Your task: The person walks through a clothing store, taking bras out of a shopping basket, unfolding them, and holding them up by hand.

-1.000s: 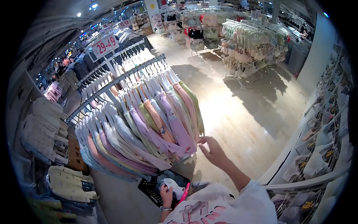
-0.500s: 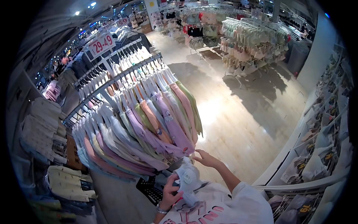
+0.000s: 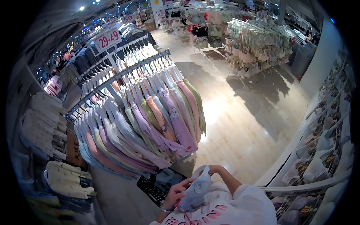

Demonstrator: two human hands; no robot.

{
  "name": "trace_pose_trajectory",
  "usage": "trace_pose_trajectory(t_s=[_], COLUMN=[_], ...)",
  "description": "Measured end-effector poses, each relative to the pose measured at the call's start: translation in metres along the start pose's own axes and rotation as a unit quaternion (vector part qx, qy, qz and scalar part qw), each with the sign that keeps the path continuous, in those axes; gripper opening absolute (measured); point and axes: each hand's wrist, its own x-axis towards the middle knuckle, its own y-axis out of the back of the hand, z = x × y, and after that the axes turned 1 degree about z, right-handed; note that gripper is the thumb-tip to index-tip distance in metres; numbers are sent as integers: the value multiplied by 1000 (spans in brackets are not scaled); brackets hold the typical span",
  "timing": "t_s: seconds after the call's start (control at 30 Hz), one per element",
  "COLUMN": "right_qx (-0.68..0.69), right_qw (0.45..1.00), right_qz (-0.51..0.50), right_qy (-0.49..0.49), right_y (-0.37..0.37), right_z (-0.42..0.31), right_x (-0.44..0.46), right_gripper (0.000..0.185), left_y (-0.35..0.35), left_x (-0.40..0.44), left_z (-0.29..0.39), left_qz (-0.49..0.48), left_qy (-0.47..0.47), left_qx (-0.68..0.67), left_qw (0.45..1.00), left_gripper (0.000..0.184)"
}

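1. At six o'clock in my view I have the pale blue garment [image 3: 197, 190], raised in front of the white top [image 3: 247, 204].
2. My left hand [image 3: 177, 192] pinches its nine-o'clock edge.
3. My right hand [image 3: 215, 169] is at its one-o'clock edge; its fingers are mostly hidden, so I cannot tell their grip.
4. At seven o'clock, the black basket [image 3: 149, 190] contains bluish cloth [image 3: 167, 176].
5. Pastel clothes [image 3: 144, 131] hang at nine o'clock.

One wide fisheye view from the wearer's head, facing forward and steeply down, white pink-lettered top [image 3: 240, 204] close below, grey metal rail [image 3: 144, 65] of pastel clothes [image 3: 144, 127] at middle range, dim far left perhaps too small to read
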Motion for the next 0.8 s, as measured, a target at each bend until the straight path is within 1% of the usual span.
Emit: trace_pose_trajectory(t_s=[0.03, 0.07, 0.13, 0.2, 0.23, 0.27, 0.3, 0.33, 0.37, 0.4, 0.43, 0.47, 0.5, 0.57, 0.6, 0.7, 0.73, 0.8], right_qx=[-65, -81, -115, -157, -178, -90, -1, 88, 191, 236, 237, 270, 302, 299, 297, 296, 293, 283], right_qw=[998, 996, 991, 987, 982, 992, 992, 983, 959, 937, 922, 906, 888, 867, 856, 847, 835, 831], right_qz=[-15, 1, 33, 37, 39, 61, 83, 103, 165, 202, 220, 214, 208, 216, 220, 213, 210, 203], right_qy=[-9, -25, -55, 8, 41, 69, 96, 122, 128, 162, 213, 246, 279, 334, 362, 388, 416, 433], right_y=[2, 2, -3, -4, -3, 2, 11, 16, 19, 22, 24, 25, 27, 29, 29, 23, 22, 21], right_z=[-1, 2, -38, -45, -47, -47, -45, -55, -67, -74, -90, -103, -114, -131, -139, -172, -180, -193], right_x=[5, 5, -32, -40, -44, -49, -55, -65, -79, -86, -103, -115, -125, -132, -136, -154, -156, -160], right_gripper=[56, 54, 51, 45, 42, 42, 43, 44, 45, 47, 49, 49, 50, 50, 50, 48, 46, 44], left_y=[2, 4, 3, -4, -4, -3, -4, -6, -6, -4, -2, -1, -3, -7, -2, -14, -17, -19], left_x=[-3, -5, -10, -16, -18, -19, -21, -19, -21, -23, -24, -24, -22, -18, -18, -11, -11, -11], left_z=[-1, -3, -2, 3, 4, 4, 5, 8, 7, 3, 1, 1, 5, 13, 6, 19, 18, 17], left_qz=[-4, -8, -28, -62, -101, -139, -178, -196, -185, -174, -164, -144, -137, -121, -134, -126, -88, -11], left_qy=[4, 8, 33, 72, 80, 87, 95, 92, 109, 125, 141, 158, 168, 189, 175, 128, 104, 54], left_qx=[6, 14, 19, 15, 13, 11, 10, -1, -6, -10, -14, -28, -16, 5, 9, 25, 20, 12], left_qw=[1000, 1000, 999, 995, 992, 986, 979, 976, 977, 977, 976, 977, 976, 974, 975, 983, 991, 998], left_gripper=[40, 40, 40, 39, 38, 37, 36, 34, 34, 36, 39, 57, 61, 69, 76, 59, 54, 45])
